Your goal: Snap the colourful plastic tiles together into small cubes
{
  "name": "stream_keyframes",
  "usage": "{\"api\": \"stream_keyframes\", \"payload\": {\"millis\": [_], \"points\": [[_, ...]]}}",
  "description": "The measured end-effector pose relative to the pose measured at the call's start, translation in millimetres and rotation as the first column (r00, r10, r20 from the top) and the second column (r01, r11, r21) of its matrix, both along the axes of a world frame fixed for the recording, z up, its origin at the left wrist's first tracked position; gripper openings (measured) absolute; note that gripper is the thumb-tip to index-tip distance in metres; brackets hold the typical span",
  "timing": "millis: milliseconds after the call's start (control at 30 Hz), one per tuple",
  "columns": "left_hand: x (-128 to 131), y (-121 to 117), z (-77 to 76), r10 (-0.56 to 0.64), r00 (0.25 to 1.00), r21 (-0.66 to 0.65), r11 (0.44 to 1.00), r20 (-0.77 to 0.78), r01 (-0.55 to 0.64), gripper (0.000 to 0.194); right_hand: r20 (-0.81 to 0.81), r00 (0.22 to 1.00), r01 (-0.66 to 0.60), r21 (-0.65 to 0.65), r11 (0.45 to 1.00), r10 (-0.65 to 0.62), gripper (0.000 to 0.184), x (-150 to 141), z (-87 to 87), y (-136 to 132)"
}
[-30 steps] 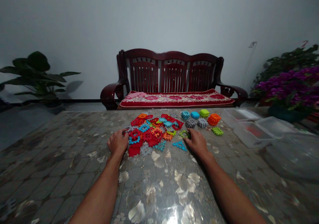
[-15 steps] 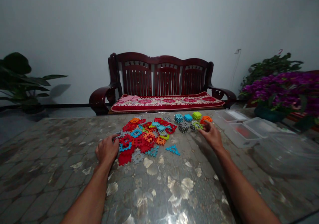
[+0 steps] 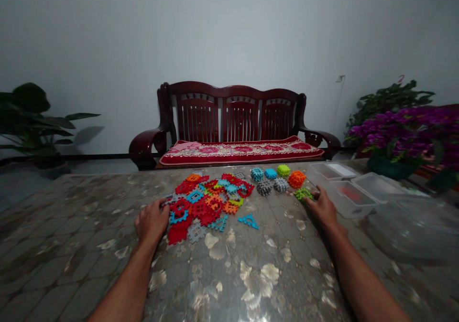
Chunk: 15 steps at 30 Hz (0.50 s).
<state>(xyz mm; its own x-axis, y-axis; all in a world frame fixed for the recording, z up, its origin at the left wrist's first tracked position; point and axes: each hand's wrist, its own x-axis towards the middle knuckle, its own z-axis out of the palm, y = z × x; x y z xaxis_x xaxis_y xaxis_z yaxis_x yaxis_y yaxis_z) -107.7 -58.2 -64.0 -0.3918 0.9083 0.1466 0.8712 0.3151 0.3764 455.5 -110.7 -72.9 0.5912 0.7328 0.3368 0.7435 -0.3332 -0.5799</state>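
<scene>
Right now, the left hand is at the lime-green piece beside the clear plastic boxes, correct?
No, it is the right hand, not the left, at the lime-green piece beside the clear plastic boxes, as the head view shows.

Right hand [image 3: 322, 207]: stands between the clear plastic tubs [image 3: 349, 200] and the row of knobbly toy blocks [image 3: 272, 178], with a narrow gap there. Left hand [image 3: 151, 221]: forward path blocked by the heap of interlocking tiles [image 3: 201, 207]. Passage: along the near worktop [image 3: 229, 264].
</scene>
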Motion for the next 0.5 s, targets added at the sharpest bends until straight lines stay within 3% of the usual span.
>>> {"api": "stream_keyframes", "payload": {"millis": [333,500], "points": [[0,-1,-1.3,-0.015,1.0,0.011,1.0,-0.008,0.015,0.046,0.022,1.0,-0.004,-0.016,1.0,0.004,0.088,-8,-3.3,1],[1,-2,1.1,-0.024,1.0,0.001,1.0,0.005,0.024,0.048,0.15,0.989,0.036,-0.132,0.991,-0.016,0.086,-14,1.4,-1]]}}
